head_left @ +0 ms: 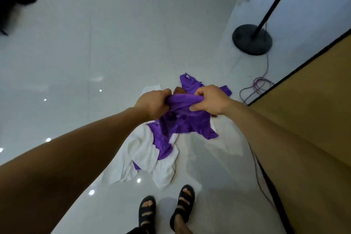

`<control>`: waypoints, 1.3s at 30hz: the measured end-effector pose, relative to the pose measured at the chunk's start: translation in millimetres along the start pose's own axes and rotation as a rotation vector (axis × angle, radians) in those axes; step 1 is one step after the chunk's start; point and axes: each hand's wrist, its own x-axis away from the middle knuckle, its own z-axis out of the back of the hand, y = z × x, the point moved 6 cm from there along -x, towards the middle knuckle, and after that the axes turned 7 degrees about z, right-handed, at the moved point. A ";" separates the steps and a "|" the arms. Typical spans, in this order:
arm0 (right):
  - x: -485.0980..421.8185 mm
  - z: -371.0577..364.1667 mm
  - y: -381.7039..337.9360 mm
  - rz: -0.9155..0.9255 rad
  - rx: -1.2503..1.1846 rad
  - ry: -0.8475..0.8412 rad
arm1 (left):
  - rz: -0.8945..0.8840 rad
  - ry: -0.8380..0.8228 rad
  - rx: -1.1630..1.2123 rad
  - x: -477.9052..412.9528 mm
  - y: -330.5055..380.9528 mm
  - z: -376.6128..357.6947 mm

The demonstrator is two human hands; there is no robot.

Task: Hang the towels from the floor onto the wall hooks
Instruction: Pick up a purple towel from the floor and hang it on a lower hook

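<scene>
Towels are lying in a heap on the floor [95, 53] just ahead of our sandalled feet [185, 201], and we are reaching down with both arms. Our left hand [153, 104] and right hand [210, 100] are each curling their fingers round the top edge of the purple towel [182, 121], gathering it into a short roll between the fists so the rest is hanging down over the white towels [144, 156]. We are holding it by one edge, we judge, because a bunched hem is what will slip over a hook. A purple piece [190, 83] is showing beyond our knuckles; whether it is a second towel or a far corner of this one, we cannot tell. No wall hooks are appearing in view, so we are expecting to lift, straighten and turn to find them, minding the cables [256, 85] lying beside the fan stand [252, 39].
</scene>
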 end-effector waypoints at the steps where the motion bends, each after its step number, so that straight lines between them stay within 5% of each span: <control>1: 11.9 22.6 -12.7 0.016 -0.015 0.071 | 0.003 0.050 0.031 3.6 10.2 23.2; 5: 69.6 90.1 -70.8 0.137 -0.077 0.347 | -0.100 0.190 0.191 17.5 61.9 111.0; 11: 162.6 149.8 -114.5 0.063 -0.036 0.648 | -0.341 0.258 0.264 52.8 136.8 209.7; 21: 326.7 151.5 -129.0 -0.003 -0.824 0.879 | -0.533 0.311 0.134 123.1 268.4 223.5; 23: 365.8 154.3 -124.3 0.018 -0.986 0.990 | -0.472 0.205 0.093 139.6 292.6 201.1; 29: 491.0 158.7 -96.2 0.000 -1.170 1.231 | -0.237 -0.561 0.050 215.2 335.3 85.4; 39: 667.1 140.7 -68.1 -0.019 -1.271 1.446 | -0.188 -1.110 0.431 351.3 401.8 -66.8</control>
